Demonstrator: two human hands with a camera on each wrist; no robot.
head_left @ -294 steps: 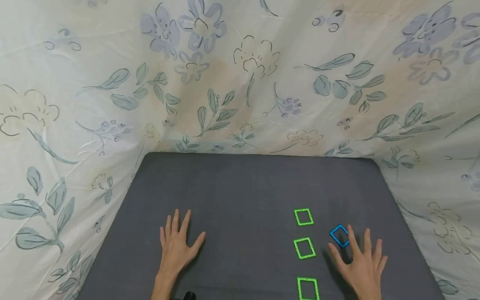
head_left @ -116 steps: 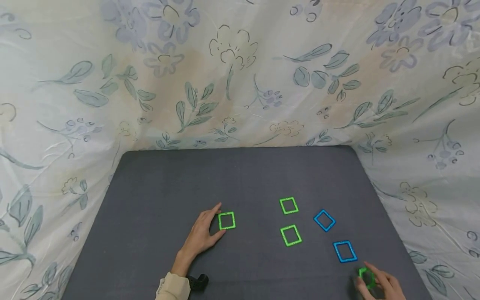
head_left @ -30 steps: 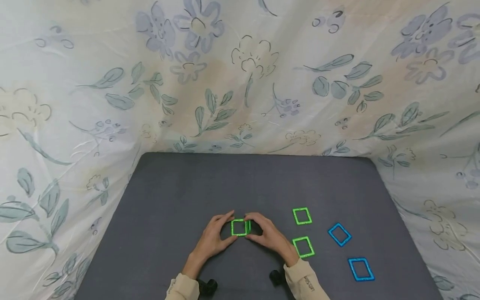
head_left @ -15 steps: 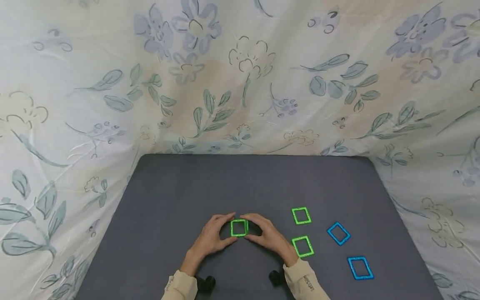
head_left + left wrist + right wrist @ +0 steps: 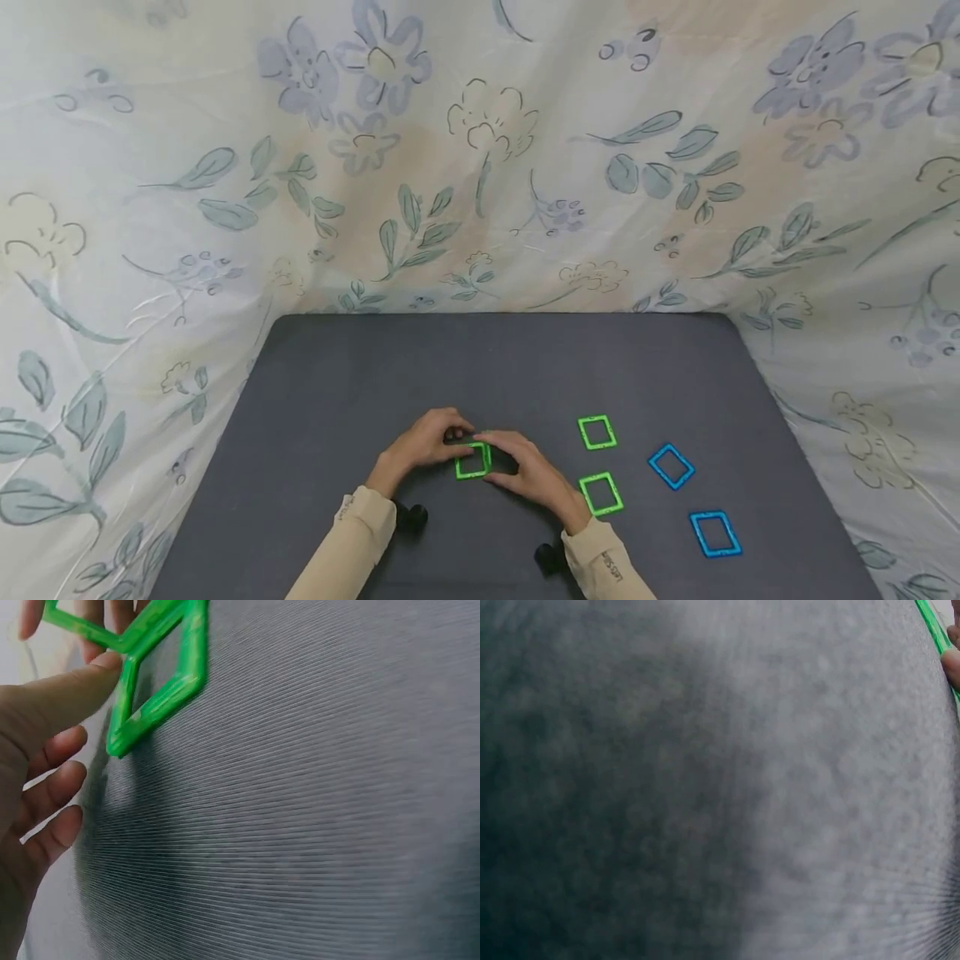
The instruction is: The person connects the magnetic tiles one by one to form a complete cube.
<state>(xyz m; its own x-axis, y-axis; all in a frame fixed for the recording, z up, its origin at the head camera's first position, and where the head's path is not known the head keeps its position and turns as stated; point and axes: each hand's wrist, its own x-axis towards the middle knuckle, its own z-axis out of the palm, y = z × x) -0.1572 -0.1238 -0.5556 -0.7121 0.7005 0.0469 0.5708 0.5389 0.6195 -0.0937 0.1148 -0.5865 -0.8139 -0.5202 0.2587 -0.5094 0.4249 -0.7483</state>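
Well short of the far tabletop edge (image 5: 502,317), left grip (image 5: 429,437) and right grip (image 5: 527,471) pinch touching green squares (image 5: 147,631)

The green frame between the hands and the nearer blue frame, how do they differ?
The green frame is bright green; the nearer blue frame is blue. The green frame meets a second green frame at an angle, while the blue frame lies apart from the others. The left hand and right hand flank the green frame; neither touches the blue frame. Both are open and four-sided.
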